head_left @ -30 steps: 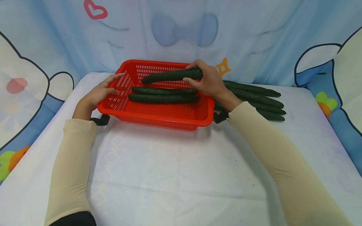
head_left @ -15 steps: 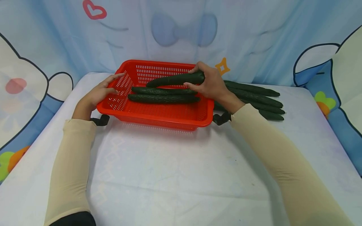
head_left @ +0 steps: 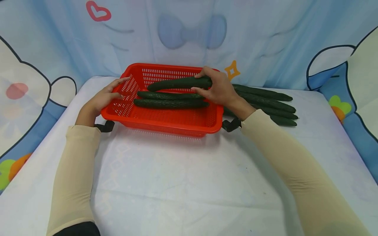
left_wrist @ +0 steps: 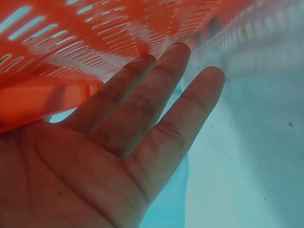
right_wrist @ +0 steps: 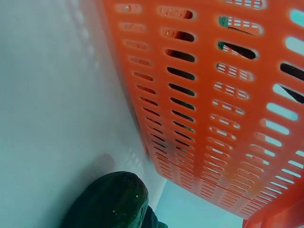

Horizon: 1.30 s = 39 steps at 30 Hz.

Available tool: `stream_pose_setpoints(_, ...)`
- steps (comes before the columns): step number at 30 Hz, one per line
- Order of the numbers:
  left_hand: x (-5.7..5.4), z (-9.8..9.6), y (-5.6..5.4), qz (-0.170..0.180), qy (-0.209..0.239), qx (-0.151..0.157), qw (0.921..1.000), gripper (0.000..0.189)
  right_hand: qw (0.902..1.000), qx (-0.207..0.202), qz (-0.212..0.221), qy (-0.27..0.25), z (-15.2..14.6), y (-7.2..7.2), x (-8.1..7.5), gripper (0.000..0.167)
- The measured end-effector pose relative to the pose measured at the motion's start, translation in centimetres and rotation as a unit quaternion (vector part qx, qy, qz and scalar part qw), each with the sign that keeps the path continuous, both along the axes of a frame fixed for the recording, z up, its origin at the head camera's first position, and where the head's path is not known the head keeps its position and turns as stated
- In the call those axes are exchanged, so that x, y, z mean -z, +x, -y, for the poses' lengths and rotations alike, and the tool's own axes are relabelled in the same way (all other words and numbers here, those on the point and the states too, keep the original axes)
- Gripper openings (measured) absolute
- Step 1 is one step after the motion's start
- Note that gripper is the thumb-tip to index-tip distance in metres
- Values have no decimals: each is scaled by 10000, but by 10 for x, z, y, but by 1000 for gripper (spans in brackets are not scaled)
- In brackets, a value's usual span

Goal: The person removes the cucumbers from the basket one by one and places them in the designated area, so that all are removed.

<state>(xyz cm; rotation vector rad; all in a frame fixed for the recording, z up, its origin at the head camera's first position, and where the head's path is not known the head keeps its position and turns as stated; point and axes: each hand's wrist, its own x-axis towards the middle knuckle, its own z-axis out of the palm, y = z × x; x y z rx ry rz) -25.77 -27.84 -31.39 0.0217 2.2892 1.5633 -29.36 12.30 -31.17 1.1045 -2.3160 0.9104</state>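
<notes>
In the head view my right hand (head_left: 220, 86) grips the right end of a dark green cucumber (head_left: 177, 83) between thumb and fingers. This cucumber lies lengthwise inside the red plastic basket (head_left: 165, 123), along its far side. Two more cucumbers (head_left: 171, 104) lie parallel in front of it on the basket floor. My left hand (head_left: 101, 98) holds the basket's left end, thumb and forefinger over the rim. Its other fingers (left_wrist: 142, 102) extend below the rim along the slotted outer wall in the left wrist view. The right wrist view shows the basket's slotted wall (right_wrist: 199, 114), not the right hand.
Several cucumbers (head_left: 268, 103) lie in a bunch on the white cloth to the right of the basket, partly behind the right forearm; one rounded end (right_wrist: 114, 202) shows in the right wrist view. A patterned blue curtain (head_left: 189, 42) hangs directly behind the basket.
The cucumber in my right hand has shifted slightly toward me and lower into the basket, after a small slide right and back left. The left hand and basket stay in place.
</notes>
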Motion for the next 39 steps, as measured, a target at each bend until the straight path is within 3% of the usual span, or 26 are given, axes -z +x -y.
stream_pose_setpoints(18,-2,2,-1,-9,-89,7,10000,67,9970,-99,413,-655,-10,14,2,33)
stream_pose_setpoints(39,-2,3,2,51,-92,-30,9999,68,9929,97,140,-1173,-50,67,10,41)
